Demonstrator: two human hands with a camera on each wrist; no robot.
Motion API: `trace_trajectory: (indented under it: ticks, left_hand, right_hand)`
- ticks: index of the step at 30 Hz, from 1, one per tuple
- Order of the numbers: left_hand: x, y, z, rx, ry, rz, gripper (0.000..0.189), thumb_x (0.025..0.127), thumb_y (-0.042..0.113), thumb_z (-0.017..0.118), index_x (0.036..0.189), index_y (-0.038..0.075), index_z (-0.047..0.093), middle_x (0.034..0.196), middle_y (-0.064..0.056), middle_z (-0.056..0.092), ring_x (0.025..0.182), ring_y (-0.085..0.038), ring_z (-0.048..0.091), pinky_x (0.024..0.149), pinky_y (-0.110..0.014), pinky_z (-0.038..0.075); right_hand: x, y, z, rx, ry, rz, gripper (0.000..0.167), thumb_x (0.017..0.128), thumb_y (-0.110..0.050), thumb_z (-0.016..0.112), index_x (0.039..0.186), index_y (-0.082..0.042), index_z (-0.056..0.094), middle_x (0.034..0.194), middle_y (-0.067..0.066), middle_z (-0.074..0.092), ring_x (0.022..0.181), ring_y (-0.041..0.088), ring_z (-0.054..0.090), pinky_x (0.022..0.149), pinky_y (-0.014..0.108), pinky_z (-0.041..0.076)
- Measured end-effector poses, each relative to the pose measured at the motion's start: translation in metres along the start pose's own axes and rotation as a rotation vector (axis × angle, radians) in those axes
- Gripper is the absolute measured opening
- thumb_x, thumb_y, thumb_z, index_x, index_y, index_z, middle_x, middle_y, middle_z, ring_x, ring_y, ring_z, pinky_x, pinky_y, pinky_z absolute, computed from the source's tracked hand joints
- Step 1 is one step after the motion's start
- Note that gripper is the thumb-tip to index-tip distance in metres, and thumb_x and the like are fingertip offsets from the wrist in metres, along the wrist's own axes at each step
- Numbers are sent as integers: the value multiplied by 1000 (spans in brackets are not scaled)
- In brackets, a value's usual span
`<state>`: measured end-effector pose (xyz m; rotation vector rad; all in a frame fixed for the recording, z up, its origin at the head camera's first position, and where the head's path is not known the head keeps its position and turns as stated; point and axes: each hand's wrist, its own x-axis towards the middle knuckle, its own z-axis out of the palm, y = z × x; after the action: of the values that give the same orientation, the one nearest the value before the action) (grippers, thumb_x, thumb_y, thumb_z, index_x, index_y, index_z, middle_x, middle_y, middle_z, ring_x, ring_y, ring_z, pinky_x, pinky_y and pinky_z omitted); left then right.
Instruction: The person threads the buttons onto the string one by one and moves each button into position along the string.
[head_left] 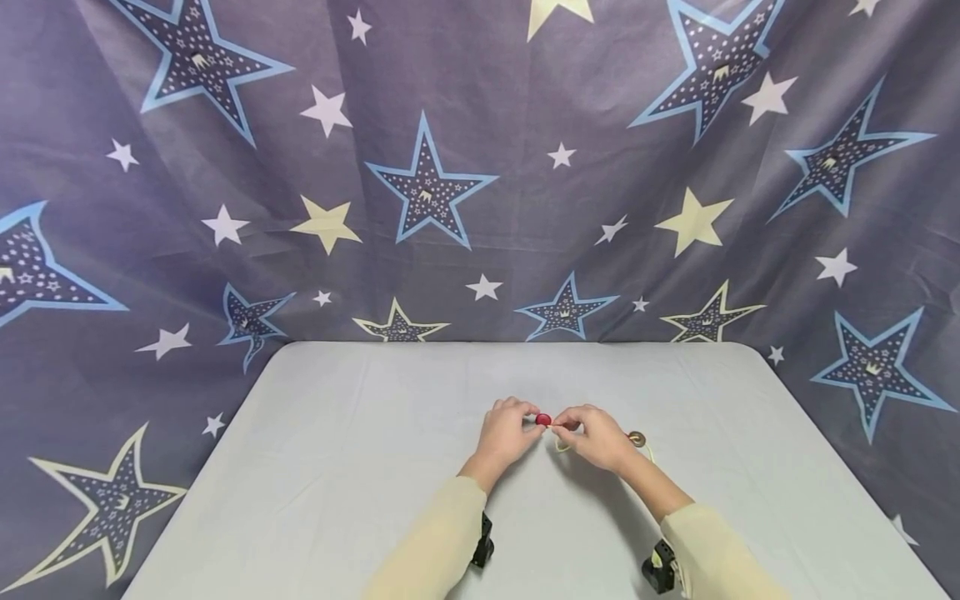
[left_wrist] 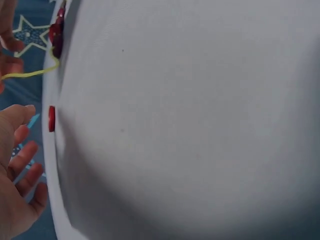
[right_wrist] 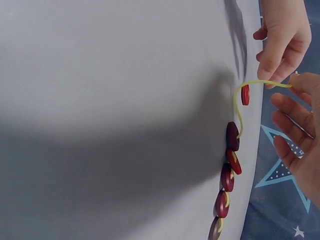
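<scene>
In the head view a flat, round red button (head_left: 543, 419) shows beside the fingertips of my left hand (head_left: 506, 433). The left wrist view shows that button (left_wrist: 52, 119) apart from the left fingers, which are spread loosely with nothing seen between them. My right hand (head_left: 592, 435) pinches a yellow cord (right_wrist: 260, 81) near its end between thumb and forefinger. From there the cord loops down to a row of dark red buttons (right_wrist: 227, 177) threaded on it. A brown button (head_left: 637, 438) lies beyond the right wrist.
A pale cloth covers the table (head_left: 360, 467). Behind it hangs a dark curtain (head_left: 525, 208) printed with stars. Black wrist cameras (head_left: 483, 542) sit under the pale sleeves (head_left: 442, 533).
</scene>
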<state>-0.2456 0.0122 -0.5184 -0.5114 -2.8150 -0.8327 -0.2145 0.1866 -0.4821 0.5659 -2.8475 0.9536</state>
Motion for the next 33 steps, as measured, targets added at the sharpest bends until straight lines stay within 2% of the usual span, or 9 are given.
trace_trajectory:
  ticks: [3,8,18,27,33]
  left_hand:
    - [3,1,3,71,-22,1,25,81,36,70,100,19,70,95,3,64,85,-16,52,70,-29,40]
    - [6,3,9,128,-34,11,25,81,40,69,99,22,70,90,4,62,83,-15,52,67,-28,38]
    - [4,3,21,158,-35,-79,35,81,45,67,107,20,67,94,1,60,87,-18,50,69,-31,38]
    - [6,13,21,210,-56,-153,42,82,50,65,113,21,65,100,-1,58,90,-19,48,71,-34,37]
    - [8,14,21,200,-54,-160,36,81,48,66,108,23,67,97,0,57,88,-18,48,70,-33,37]
  right_hand:
    - [-1,0,-1,-6,3,8,9,87,-21,64,87,-15,72,78,-9,66,82,11,57,69,28,42]
    - [-1,2,-1,-14,12,12,9,86,-21,64,87,-16,72,78,-9,67,82,11,57,69,27,42]
    - [-2,5,-2,-16,29,9,8,86,-20,65,85,-17,72,75,-9,66,79,10,56,68,27,42]
    - [-2,6,-2,-29,22,17,8,86,-22,65,86,-18,71,77,-9,65,79,10,56,68,27,42]
    - [-2,7,-2,-26,23,23,8,86,-22,65,86,-18,71,76,-10,65,80,10,56,68,27,42]
